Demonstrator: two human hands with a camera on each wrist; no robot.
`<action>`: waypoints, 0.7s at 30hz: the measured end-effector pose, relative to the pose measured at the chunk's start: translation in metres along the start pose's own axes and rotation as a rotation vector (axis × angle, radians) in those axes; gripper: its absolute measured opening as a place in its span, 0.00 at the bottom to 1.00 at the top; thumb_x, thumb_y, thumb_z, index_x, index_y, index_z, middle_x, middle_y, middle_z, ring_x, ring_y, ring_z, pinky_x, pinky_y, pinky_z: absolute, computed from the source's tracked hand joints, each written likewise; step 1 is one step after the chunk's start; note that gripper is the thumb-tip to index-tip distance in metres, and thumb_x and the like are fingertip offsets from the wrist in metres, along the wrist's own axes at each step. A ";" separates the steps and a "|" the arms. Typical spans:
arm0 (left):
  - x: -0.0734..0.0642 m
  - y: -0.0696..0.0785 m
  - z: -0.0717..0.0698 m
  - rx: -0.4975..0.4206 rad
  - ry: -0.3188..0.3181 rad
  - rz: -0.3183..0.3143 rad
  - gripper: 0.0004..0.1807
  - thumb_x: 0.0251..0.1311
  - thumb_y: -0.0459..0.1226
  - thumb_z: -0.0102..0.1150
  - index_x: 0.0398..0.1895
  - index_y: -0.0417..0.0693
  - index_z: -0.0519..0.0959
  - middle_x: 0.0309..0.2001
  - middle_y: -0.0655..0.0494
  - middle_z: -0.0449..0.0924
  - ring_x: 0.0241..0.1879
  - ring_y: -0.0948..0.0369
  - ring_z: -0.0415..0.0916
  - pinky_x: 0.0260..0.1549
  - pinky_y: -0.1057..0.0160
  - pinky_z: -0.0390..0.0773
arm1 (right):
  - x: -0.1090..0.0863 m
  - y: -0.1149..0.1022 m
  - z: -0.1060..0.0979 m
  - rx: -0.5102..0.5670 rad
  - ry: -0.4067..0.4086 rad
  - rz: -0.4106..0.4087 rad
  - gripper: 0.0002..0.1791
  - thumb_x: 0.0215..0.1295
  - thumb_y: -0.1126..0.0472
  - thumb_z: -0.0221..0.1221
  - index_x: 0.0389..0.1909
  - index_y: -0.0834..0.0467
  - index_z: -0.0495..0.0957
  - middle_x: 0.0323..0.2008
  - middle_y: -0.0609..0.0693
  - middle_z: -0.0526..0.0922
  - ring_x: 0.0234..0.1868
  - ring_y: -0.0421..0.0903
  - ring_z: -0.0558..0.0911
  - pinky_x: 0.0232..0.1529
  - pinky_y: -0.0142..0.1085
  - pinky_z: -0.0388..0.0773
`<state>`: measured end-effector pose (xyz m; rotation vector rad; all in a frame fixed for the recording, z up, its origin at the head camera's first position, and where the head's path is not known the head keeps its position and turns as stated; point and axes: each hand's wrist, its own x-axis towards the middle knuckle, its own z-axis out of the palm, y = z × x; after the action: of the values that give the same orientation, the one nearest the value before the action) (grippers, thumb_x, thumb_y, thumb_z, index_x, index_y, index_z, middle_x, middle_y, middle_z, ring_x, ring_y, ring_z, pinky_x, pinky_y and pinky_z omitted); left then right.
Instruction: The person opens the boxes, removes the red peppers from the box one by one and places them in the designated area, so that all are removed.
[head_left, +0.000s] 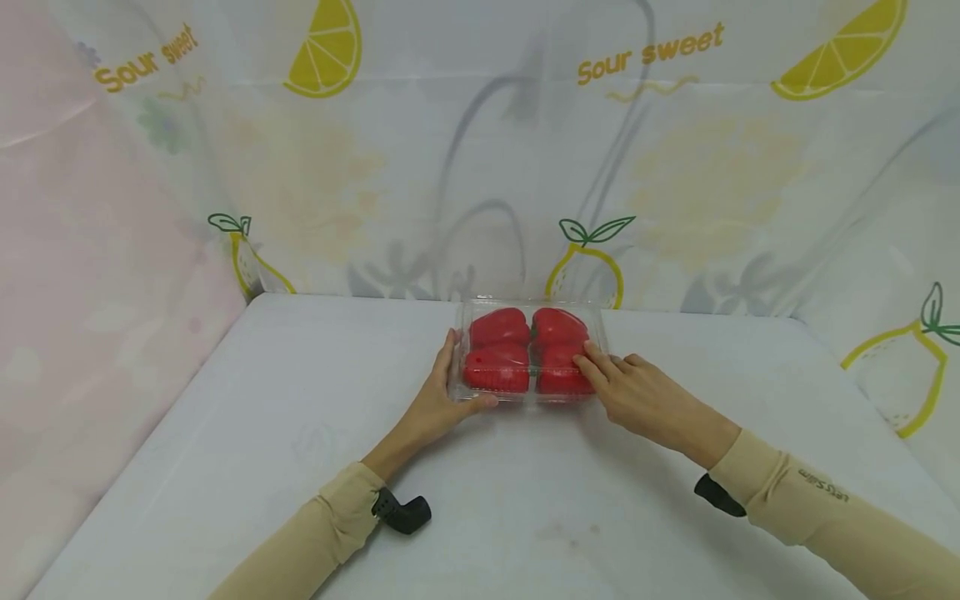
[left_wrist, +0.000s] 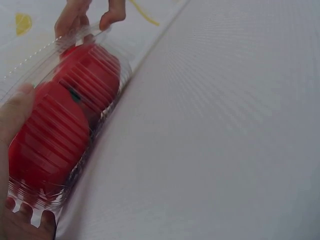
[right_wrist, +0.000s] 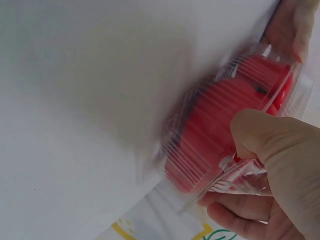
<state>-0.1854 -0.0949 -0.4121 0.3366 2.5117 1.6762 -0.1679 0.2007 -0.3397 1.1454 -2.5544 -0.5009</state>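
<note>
A clear plastic clamshell box (head_left: 517,302) stands toward the back of the white table, with several red bell peppers (head_left: 497,367) inside. Green stems (left_wrist: 75,95) show between the peppers through the ribbed wall. My left hand (head_left: 437,398) grips the box's left end, thumb along the front rim and fingers round the side. At the opposite end, my right hand (head_left: 641,398) pinches the rim near the front right corner. In the right wrist view its thumb (right_wrist: 255,130) lies on the near side, with fingers (right_wrist: 240,212) beyond the edge.
The white tabletop (head_left: 480,517) extends in front of the box and to both sides. A curtain (head_left: 450,167) printed with lemons hangs behind the table's back edge. Black straps with mounts (head_left: 405,512) sit at both wrists.
</note>
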 end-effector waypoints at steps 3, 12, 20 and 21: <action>0.001 -0.002 0.001 0.000 0.003 -0.003 0.63 0.44 0.54 0.70 0.74 0.67 0.33 0.75 0.66 0.39 0.75 0.58 0.39 0.67 0.45 0.57 | -0.001 0.000 0.001 0.006 0.006 0.006 0.37 0.50 0.60 0.70 0.60 0.67 0.67 0.58 0.64 0.74 0.45 0.54 0.84 0.43 0.43 0.80; 0.003 -0.002 0.000 -0.014 0.010 0.024 0.64 0.42 0.56 0.71 0.74 0.69 0.34 0.74 0.71 0.42 0.75 0.60 0.40 0.67 0.45 0.57 | -0.007 0.004 0.004 0.050 0.049 0.021 0.41 0.44 0.61 0.73 0.60 0.66 0.67 0.60 0.63 0.73 0.50 0.53 0.81 0.44 0.44 0.79; 0.002 -0.004 0.001 -0.020 0.009 0.013 0.64 0.42 0.55 0.71 0.75 0.67 0.34 0.75 0.68 0.41 0.75 0.59 0.40 0.66 0.43 0.57 | -0.008 0.003 0.006 0.063 0.083 0.033 0.38 0.46 0.62 0.71 0.60 0.65 0.67 0.59 0.63 0.74 0.48 0.52 0.83 0.42 0.43 0.79; 0.002 -0.004 0.001 -0.017 0.008 0.012 0.64 0.42 0.56 0.71 0.75 0.67 0.34 0.75 0.68 0.40 0.75 0.58 0.40 0.66 0.43 0.57 | -0.008 0.003 0.006 0.071 0.086 0.038 0.37 0.46 0.63 0.71 0.59 0.65 0.68 0.58 0.62 0.75 0.47 0.52 0.83 0.42 0.43 0.79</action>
<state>-0.1877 -0.0946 -0.4159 0.3444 2.5040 1.7054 -0.1669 0.2101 -0.3448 1.1146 -2.5327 -0.3474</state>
